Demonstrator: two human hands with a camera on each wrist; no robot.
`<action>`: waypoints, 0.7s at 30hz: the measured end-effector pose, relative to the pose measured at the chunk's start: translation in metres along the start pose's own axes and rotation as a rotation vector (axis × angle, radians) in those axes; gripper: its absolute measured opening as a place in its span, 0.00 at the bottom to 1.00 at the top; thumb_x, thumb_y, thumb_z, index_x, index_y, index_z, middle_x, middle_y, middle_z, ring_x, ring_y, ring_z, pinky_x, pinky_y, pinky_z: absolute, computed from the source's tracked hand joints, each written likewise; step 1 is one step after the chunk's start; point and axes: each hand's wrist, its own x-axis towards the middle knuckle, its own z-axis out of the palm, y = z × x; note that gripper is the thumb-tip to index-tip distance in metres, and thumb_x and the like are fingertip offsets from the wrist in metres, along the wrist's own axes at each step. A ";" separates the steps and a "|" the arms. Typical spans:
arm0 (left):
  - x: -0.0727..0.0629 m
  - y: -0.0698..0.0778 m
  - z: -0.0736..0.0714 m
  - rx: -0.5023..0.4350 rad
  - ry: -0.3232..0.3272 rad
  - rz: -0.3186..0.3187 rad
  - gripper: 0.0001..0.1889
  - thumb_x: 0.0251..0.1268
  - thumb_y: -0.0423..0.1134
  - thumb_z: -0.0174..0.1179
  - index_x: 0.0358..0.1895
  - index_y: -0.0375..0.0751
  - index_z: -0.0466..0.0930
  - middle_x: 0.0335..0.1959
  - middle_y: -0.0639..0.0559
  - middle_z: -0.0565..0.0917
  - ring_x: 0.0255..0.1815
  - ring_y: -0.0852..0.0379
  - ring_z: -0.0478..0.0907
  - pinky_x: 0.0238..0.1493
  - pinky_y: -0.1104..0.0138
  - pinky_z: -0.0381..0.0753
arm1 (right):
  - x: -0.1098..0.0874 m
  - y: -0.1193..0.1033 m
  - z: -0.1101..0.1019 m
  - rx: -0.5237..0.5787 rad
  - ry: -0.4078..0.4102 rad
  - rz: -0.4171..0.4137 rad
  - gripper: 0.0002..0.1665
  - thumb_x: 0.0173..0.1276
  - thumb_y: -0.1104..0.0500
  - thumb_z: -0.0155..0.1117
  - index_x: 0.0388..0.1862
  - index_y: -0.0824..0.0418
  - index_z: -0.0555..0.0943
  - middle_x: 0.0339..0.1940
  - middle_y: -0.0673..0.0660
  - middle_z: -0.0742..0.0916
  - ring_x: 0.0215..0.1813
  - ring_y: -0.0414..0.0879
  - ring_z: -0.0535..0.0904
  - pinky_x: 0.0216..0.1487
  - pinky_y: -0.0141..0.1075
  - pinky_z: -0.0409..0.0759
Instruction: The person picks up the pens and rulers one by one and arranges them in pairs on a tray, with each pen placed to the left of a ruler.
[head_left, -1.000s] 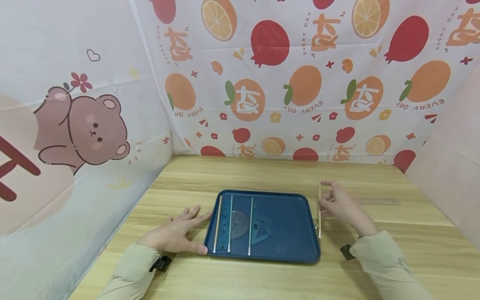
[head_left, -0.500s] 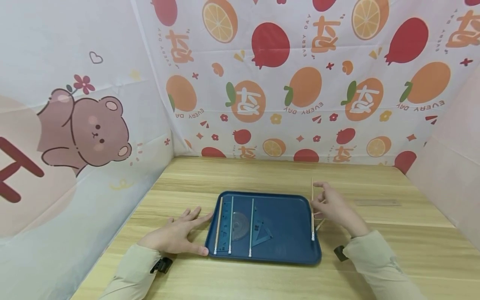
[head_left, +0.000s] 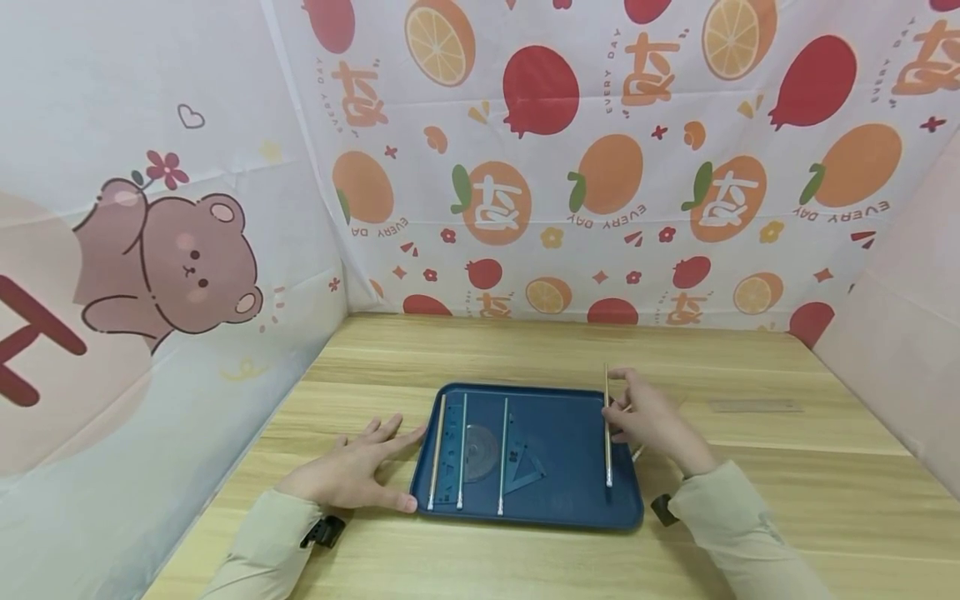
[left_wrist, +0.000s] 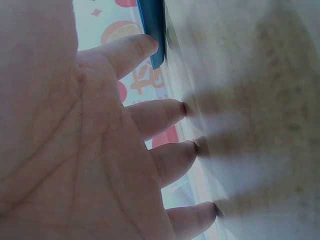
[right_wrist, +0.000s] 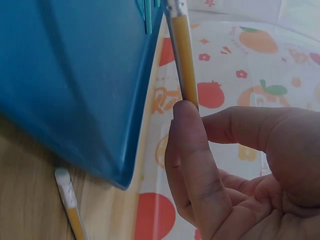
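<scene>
My left hand (head_left: pixel 356 473) lies with fingers spread on the table, its thumb and index finger touching the left side of a blue tray (head_left: pixel 566 500). Over the tray's right part, my right hand (head_left: pixel 656 422) pinches a yellow pencil (right_wrist: pixel 184 55) between thumb and fingers, its metal end towards me in the head view. Inside the tray, from the left, are a yellow pencil (head_left: pixel 437 450), a blue ruler (head_left: pixel 449 450), a green pencil (head_left: pixel 462 450), a clear protractor (head_left: pixel 482 454), another green pencil (head_left: pixel 503 454) and a blue set square (head_left: pixel 528 471).
A second yellow pencil (right_wrist: pixel 73 210) lies on the table just right of the tray, partly hidden by my right hand in the head view. Farther right is a clear ruler (head_left: pixel 756 406). Printed cloth (head_left: pixel 540 208) hangs behind the wooden table (head_left: pixel 480 350).
My right hand has carried the pinched pencil leftward from beside the tray's right edge to over its right part. My left hand stays at the tray's left side.
</scene>
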 end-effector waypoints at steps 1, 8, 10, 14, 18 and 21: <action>0.000 0.000 0.000 0.000 0.000 -0.002 0.58 0.55 0.73 0.74 0.87 0.62 0.57 0.89 0.32 0.50 0.88 0.21 0.43 0.71 0.14 0.42 | 0.000 -0.001 0.001 -0.003 -0.003 -0.004 0.38 0.78 0.67 0.64 0.81 0.71 0.60 0.39 0.63 0.87 0.34 0.47 0.90 0.37 0.42 0.93; 0.000 0.000 0.000 0.010 0.003 -0.009 0.58 0.54 0.73 0.74 0.87 0.63 0.57 0.89 0.33 0.50 0.88 0.22 0.43 0.72 0.15 0.42 | 0.004 -0.004 0.012 0.031 -0.038 -0.019 0.39 0.77 0.68 0.63 0.82 0.72 0.59 0.37 0.61 0.86 0.36 0.46 0.87 0.38 0.41 0.93; -0.001 0.001 0.000 0.013 0.004 -0.005 0.58 0.54 0.74 0.74 0.87 0.62 0.57 0.89 0.32 0.50 0.88 0.22 0.43 0.72 0.15 0.42 | 0.004 -0.006 0.015 0.033 -0.046 -0.020 0.39 0.77 0.68 0.64 0.81 0.72 0.60 0.37 0.61 0.86 0.36 0.46 0.87 0.38 0.40 0.93; -0.001 0.001 -0.001 0.002 0.007 0.002 0.58 0.55 0.73 0.74 0.87 0.62 0.58 0.89 0.31 0.50 0.88 0.21 0.43 0.71 0.14 0.42 | 0.003 -0.010 0.021 0.029 -0.055 -0.021 0.38 0.77 0.68 0.64 0.81 0.72 0.61 0.35 0.60 0.86 0.34 0.45 0.86 0.37 0.40 0.92; -0.002 0.002 -0.002 -0.007 0.005 0.002 0.58 0.55 0.72 0.74 0.87 0.61 0.58 0.89 0.31 0.50 0.88 0.21 0.42 0.71 0.14 0.42 | 0.004 -0.012 0.028 0.024 -0.067 -0.020 0.39 0.77 0.69 0.64 0.81 0.72 0.61 0.33 0.59 0.85 0.32 0.44 0.85 0.37 0.39 0.92; -0.003 0.002 -0.002 -0.007 0.003 -0.001 0.58 0.55 0.72 0.74 0.87 0.61 0.58 0.89 0.31 0.50 0.88 0.21 0.43 0.71 0.14 0.42 | 0.006 -0.011 0.033 0.020 -0.071 -0.024 0.39 0.77 0.69 0.65 0.81 0.72 0.62 0.32 0.58 0.85 0.30 0.44 0.85 0.36 0.38 0.92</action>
